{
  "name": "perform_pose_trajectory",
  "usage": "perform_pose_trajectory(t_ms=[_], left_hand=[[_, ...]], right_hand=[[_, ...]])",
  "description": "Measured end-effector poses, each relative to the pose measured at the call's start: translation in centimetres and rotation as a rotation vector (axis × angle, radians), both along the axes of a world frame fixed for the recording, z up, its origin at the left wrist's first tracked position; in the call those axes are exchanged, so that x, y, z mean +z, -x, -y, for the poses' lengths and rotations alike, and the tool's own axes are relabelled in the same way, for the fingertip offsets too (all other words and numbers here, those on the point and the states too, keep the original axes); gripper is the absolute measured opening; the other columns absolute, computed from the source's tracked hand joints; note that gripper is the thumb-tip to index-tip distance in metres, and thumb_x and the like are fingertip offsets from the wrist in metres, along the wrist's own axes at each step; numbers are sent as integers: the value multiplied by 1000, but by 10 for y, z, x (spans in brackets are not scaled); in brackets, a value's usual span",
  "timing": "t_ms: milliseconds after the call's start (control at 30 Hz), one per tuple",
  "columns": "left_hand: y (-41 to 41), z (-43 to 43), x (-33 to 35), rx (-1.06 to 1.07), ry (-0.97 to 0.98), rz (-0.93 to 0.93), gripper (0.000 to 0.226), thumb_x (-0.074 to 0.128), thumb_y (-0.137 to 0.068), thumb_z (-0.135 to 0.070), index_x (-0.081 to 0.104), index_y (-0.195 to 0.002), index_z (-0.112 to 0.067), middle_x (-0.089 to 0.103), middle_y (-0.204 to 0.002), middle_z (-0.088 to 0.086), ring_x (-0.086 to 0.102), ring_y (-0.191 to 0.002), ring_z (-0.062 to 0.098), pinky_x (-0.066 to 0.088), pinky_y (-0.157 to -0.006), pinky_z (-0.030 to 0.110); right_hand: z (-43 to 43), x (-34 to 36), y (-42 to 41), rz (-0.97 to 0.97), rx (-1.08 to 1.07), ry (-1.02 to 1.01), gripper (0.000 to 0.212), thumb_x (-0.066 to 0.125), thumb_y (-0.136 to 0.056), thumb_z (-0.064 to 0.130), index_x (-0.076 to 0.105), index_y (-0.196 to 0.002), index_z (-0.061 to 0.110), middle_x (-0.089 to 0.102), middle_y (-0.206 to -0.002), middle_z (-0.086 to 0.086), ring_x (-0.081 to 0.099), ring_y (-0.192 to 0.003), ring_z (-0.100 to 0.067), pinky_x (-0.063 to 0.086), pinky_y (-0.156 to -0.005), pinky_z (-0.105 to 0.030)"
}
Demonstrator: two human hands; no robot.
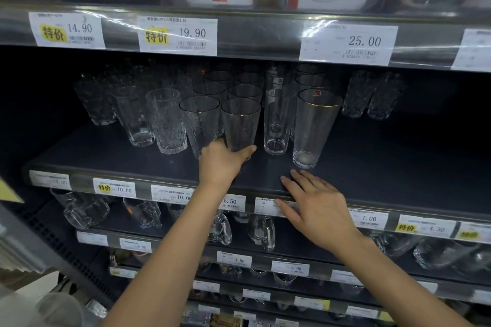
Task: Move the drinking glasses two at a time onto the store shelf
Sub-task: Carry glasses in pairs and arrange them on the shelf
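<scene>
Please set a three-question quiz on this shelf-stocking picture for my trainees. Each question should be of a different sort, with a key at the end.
1. True or false: the left hand grips a gold-rimmed glass near its base.
2. Multiple choice: the right hand is
A) holding a glass
B) open, holding nothing
C) out of view
3. Fill in: the price tag on the shelf edge above the right hand reads ___.

Key: 1 true; 2 B; 3 25.00
</scene>
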State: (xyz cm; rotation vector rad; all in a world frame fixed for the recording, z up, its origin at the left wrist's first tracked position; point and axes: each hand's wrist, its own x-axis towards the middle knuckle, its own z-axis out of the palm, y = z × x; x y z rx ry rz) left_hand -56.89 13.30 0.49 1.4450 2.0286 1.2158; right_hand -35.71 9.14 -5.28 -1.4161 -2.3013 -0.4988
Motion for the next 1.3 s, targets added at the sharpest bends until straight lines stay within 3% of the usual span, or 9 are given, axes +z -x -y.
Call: perform_pose_trajectory(t_ms=[167,267,467,600,733,833,1000,1133,1300], left_hand=[[4,28,9,-37,60,-191,42,63,-87,-50,75,-101,-13,74,-99,7,66,-99,31,49,-82,33],[-10,55,15,-101,-30,-212,25,59,-93,-38,75,-100,-21,76,-94,-3,69,-93,24,49,-80,30],[-75,62,16,-556,-68,246,13,64,-87,-20,75,-84,-27,75,-79,-8,72,-78,8,59,-82,37],[-129,62,29,-639,33,501,16,60,-92,-6,72,-91,-16,76,-87,0,74,-80,14,60,-79,33],[-180,37,35,-623,47,534,13,60,-92,-6,68,-93,-16,74,-94,6,72,-88,22,59,-84,34],[-219,-1,28,-546,31,500,8,67,-89,-15,64,-95,-21,71,-99,6,69,-92,22,57,-89,39],[-274,-60,20,-422,88,493,33,73,-86,-33,60,-111,-16,66,-105,1,61,-94,16,50,-80,24],[-306,-101,0,-370,69,486,45,73,-85,-38,57,-120,-15,64,-115,4,61,-106,20,51,-97,33],[-323,-151,-17,-303,-109,449,44,73,-86,-30,49,-120,-14,60,-101,-8,59,-91,4,45,-73,8]], right_hand=[[5,8,3,-19,-4,91,57,44,-92,61,67,-126,21,65,-131,-5,61,-123,-21,50,-100,-39],[11,24,-3,-195,59,290,57,45,-92,62,63,-130,24,62,-136,3,55,-128,-14,42,-108,-34],[37,48,-41,-1080,-85,292,24,66,-92,35,67,-115,29,71,-102,16,64,-98,4,49,-90,-19],[35,58,-89,-1319,-194,243,13,65,-93,34,67,-106,32,72,-100,13,65,-98,2,51,-91,-25],[10,66,-142,-1581,-259,258,10,64,-94,33,67,-95,23,74,-95,-1,71,-97,-16,55,-89,-34],[-20,63,-180,-1559,-303,342,17,66,-92,38,67,-94,22,73,-99,-4,69,-100,-18,53,-93,-35],[-80,57,-229,-1383,-363,412,40,69,-87,47,66,-113,16,68,-109,2,62,-100,-14,44,-82,-23],[-127,47,-257,-1287,-309,488,56,68,-87,49,56,-130,15,62,-127,-2,59,-115,-18,48,-101,-31],[-178,43,-273,-1187,-261,454,59,66,-90,47,48,-138,17,58,-128,2,55,-108,-11,44,-84,-17]])
